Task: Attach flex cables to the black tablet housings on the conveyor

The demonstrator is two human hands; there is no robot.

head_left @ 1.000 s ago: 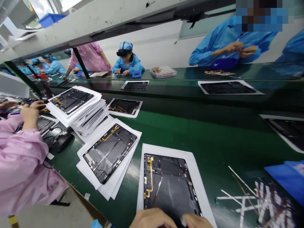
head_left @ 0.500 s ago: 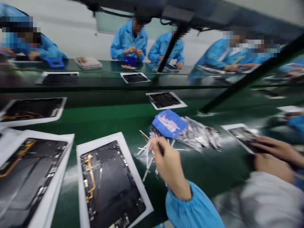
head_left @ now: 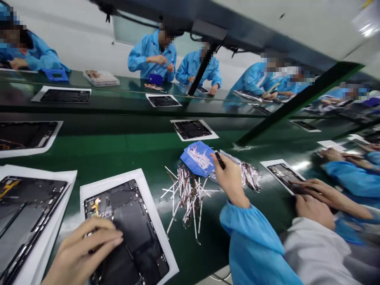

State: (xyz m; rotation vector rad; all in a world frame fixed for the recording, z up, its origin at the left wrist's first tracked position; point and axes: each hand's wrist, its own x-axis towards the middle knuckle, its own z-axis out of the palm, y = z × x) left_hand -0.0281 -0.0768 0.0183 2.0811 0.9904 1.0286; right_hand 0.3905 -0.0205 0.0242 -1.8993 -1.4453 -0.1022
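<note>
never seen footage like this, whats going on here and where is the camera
There is no machine: a person wears the camera on the head, so you look down at their own two hands. The left hand lies flat on an opened tablet that sits on a white sheet. The right hand pinches a small dark piece next to a blue pouch and a pile of thin strips. Everything lies on a long green bench. The hands at the right edge and the people in blue coats opposite are co-workers.
</note>
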